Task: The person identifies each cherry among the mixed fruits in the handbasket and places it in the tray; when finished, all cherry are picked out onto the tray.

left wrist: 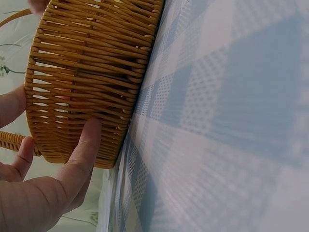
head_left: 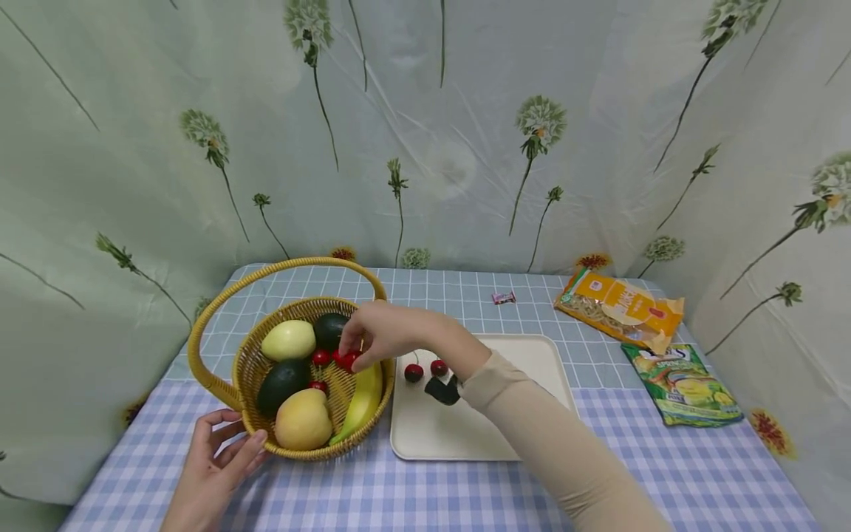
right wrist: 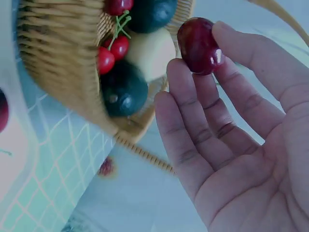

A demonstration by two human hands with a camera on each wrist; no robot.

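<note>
Over the yellow wicker basket [head_left: 382, 414], my right hand [head_left: 382, 334] pinches a dark red cherry [right wrist: 200, 46] between thumb and fingertips. Inside the basket lie a yellow peach [head_left: 303, 420], a banana [head_left: 367, 399], a pale yellow-green fruit [head_left: 289, 340], two dark green avocado-like fruits [head_left: 282, 389] and red cherries [right wrist: 118, 47] with green stems. My left hand [head_left: 222, 458] touches the basket's near left side below the handle, one finger [left wrist: 82, 150] laid straight against the weave. On the cream tray [head_left: 459, 440], two dark cherries [head_left: 414, 372] sit beside my right forearm.
The tall handle [head_left: 219, 295] arches over the basket. A black object [head_left: 440, 390] overlaps the tray near my right wrist. Farther right lie an orange snack bag [head_left: 618, 307] and a green packet [head_left: 685, 388]. A small wrapped candy [head_left: 503, 298] lies behind the tray.
</note>
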